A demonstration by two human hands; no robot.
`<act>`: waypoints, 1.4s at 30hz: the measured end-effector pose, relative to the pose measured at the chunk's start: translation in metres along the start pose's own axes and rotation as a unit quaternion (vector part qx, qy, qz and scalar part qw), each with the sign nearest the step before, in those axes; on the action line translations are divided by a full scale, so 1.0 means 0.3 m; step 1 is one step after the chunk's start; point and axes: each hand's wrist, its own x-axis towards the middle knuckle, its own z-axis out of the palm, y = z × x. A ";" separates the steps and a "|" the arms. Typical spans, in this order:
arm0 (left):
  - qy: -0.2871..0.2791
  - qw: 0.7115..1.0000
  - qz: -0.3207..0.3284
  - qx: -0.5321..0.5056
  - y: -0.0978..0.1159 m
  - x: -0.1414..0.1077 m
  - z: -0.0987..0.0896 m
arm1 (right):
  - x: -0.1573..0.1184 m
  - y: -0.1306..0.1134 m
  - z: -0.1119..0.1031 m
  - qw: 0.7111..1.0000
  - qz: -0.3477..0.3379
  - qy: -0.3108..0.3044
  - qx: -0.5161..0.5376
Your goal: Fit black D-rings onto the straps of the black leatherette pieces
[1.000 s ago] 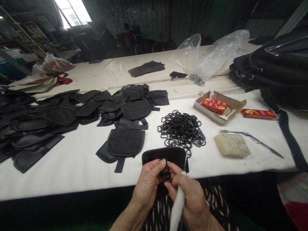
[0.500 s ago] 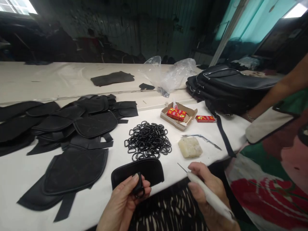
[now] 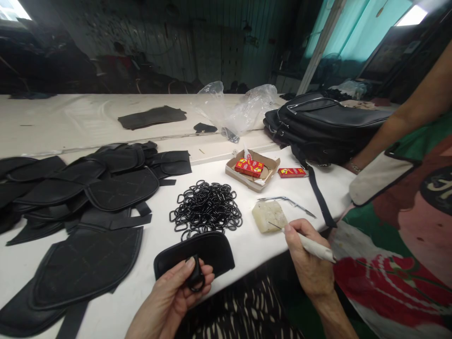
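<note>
My left hand [image 3: 174, 288] pinches a folded black strap [image 3: 194, 267] with a black D-ring [image 3: 200, 288] hanging from it. Just behind that hand lies a black leather-like panel [image 3: 215, 248]; whether the strap joins it, I cannot tell. My right hand [image 3: 310, 263] is closed around the white handle of an awl [image 3: 315, 247]. Its thin metal tip points left, over or against a pale yellow, wax-like block [image 3: 262, 219]. Beyond the left hand, black D-rings [image 3: 206, 207] are heaped on the white table surface [image 3: 247, 256].
Stacked black panels with straps [image 3: 95, 259] cover the left side. A cardboard box [image 3: 251, 184] holds a red packet, with another red packet [image 3: 292, 173] beside it. Thread snips or tweezers [image 3: 296, 205] lie behind the block. A person's arm [image 3: 406, 113] rests by a black bag [image 3: 328, 127].
My right hand has raised the awl, bringing its tip over the wax-like block. The left hand still pinches the strap, and its D-ring now shows more clearly. The view has shifted slightly right.
</note>
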 end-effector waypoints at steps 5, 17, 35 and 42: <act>0.014 1.000 0.011 -0.003 0.004 -0.009 0.010 | 0.010 0.008 0.023 1.000 0.002 -0.008 0.014; -0.033 0.999 0.010 -0.035 -0.010 0.011 -0.023 | -0.007 -0.012 -0.011 1.000 0.024 0.015 0.005; -0.178 0.982 0.032 -0.063 -0.043 0.000 -0.069 | -0.189 -0.160 0.166 0.901 0.175 -0.219 0.331; -0.177 0.981 0.037 -0.067 -0.050 0.000 -0.075 | -0.198 -0.153 0.179 0.891 0.169 -0.259 0.332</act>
